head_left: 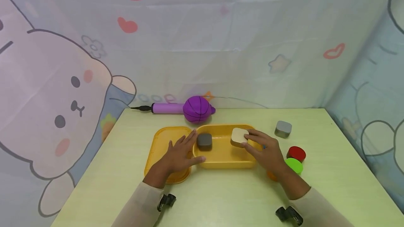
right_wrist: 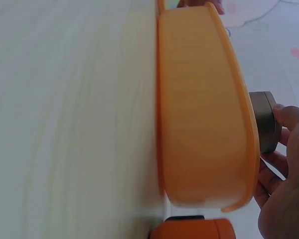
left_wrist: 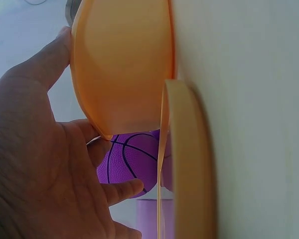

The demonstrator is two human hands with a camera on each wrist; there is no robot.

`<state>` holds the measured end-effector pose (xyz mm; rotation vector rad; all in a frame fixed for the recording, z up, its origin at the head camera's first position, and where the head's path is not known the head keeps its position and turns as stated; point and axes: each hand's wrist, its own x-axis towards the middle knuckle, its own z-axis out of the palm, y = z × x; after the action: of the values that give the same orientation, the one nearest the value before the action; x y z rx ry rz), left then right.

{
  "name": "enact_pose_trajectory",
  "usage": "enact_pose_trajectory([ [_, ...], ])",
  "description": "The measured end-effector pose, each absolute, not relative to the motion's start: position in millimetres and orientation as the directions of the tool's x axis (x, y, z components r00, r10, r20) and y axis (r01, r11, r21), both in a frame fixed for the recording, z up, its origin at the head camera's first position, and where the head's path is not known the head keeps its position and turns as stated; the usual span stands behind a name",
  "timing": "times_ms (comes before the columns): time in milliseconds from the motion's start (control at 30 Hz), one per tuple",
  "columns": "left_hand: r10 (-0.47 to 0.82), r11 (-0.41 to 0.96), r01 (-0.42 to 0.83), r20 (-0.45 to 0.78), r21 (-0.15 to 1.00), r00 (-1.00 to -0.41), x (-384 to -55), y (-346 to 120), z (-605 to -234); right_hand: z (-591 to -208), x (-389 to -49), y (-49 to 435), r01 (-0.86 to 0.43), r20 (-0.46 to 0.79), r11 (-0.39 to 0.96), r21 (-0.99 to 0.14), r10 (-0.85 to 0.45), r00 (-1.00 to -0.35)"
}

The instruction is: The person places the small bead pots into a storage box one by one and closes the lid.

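Note:
A yellow-orange rectangular container (head_left: 225,164) stands on the table with a dark grey square tin (head_left: 204,142) inside, toward its left end. My left hand (head_left: 181,155) spreads its fingers at that end; in the left wrist view the thumb and a finger touch the container's rim (left_wrist: 75,84). Between thumb and fingers, my right hand (head_left: 266,151) pinches a small rounded-square tin (head_left: 238,137) with a cream top. This tin is over the right half of the container, and in the right wrist view its grey side (right_wrist: 264,122) shows above the rim.
Left of the container lies a flat yellow-orange lid (head_left: 156,146), partly under my left hand. A purple ball (head_left: 197,109) and a purple hand pump (head_left: 167,108) are behind. To the right are a grey tin (head_left: 283,129), a red round piece (head_left: 296,153) and a green one (head_left: 294,165).

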<state>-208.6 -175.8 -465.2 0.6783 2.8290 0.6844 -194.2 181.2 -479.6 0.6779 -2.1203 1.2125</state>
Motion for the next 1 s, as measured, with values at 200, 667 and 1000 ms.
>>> enact_pose_trajectory([
  [200, 0.461, 0.789, 0.393, -0.032, 0.473, -0.887, -207, -177, -466, -474, -194, 163, -0.676, 0.687, 0.495, -0.546, -0.199, -0.699],
  [667, 0.457, 0.790, 0.389, -0.033, 0.474, -0.889, -209, -176, -466, -460, -199, 135, -0.571, 0.445, 0.586, -0.575, -0.362, -0.819],
  [1000, 0.460, 0.784, 0.387, -0.035, 0.486, -0.887, -211, -175, -471, -455, -203, 123, -0.558, 0.357, 0.578, -0.596, -0.432, -0.828],
])
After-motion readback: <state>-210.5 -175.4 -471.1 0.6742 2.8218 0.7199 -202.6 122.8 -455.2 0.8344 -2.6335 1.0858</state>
